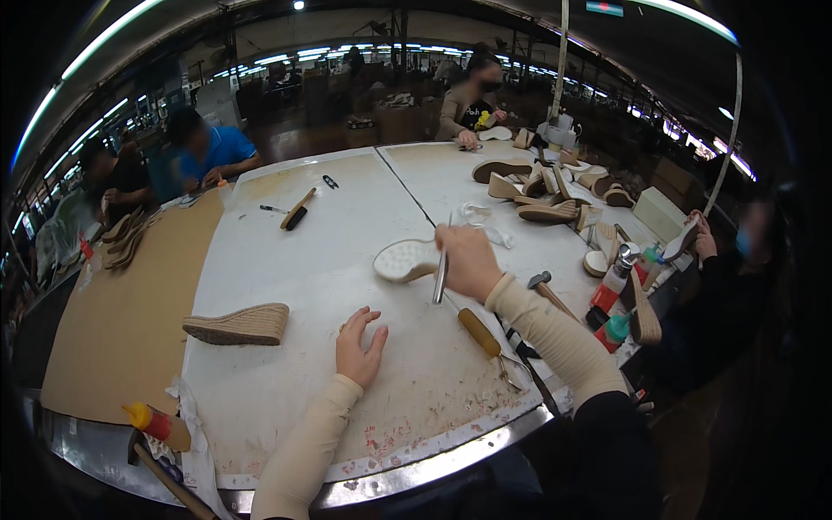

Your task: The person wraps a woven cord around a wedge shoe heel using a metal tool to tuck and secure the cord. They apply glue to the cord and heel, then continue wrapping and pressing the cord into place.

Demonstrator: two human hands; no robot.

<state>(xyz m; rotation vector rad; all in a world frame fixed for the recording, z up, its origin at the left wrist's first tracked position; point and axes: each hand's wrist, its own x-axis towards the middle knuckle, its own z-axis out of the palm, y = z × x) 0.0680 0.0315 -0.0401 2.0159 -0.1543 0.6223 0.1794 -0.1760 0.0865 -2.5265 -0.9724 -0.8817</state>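
Right fingers (445, 237) gripping metal rod (441, 284); dimpled sole (404, 258), woven wedge (245, 323)

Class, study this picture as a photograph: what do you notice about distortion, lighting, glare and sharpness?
In the head view, a ceiling tube and the metal table edge bow, and the corners fall black; in the head view, the tube glares while the far room is dim; in the head view, the right hand looks slightly soft, the woven wedge sharper.

A bristle brush (297, 213) lies on the white tabletop (286, 269); a yellow-capped squeeze bottle (159, 427) is at near left, a blue-shirted co-worker (221, 152) beyond the brown board (130, 303).
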